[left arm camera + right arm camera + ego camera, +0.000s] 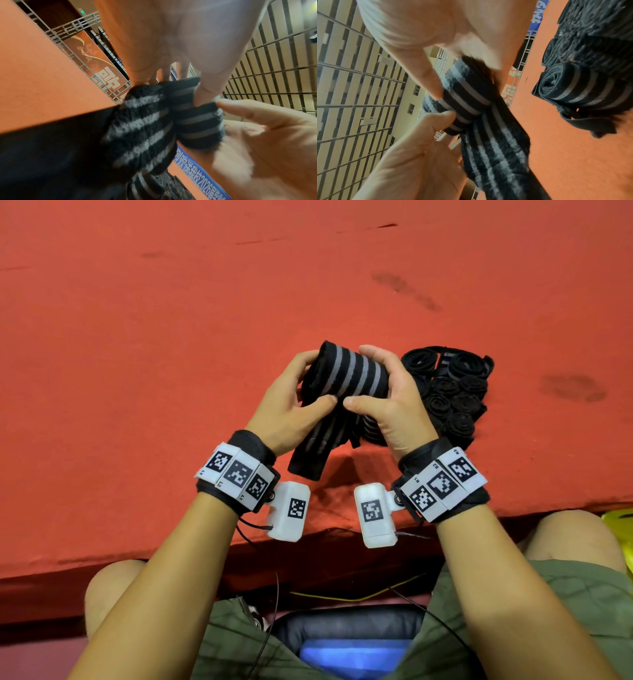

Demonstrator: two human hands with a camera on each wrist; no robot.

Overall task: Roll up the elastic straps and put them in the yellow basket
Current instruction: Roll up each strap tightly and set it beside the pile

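A black elastic strap with grey stripes [349,371] is held above the red table, partly wound into a roll [462,97]; its loose tail [308,453] hangs toward the table edge. My left hand [291,405] grips the roll's left end, thumb on the front. My right hand [383,402] grips the right end, thumb pressing the front and fingers curled over the top. The roll [197,119] shows between both thumbs in the left wrist view. A sliver of the yellow basket [620,518] shows at the right edge, below the table.
A pile of several rolled black straps [452,395] lies on the red table [171,337] just right of my hands, also close by as rolled straps [573,88] in the right wrist view. My knees and a blue-black seat sit below the table's near edge.
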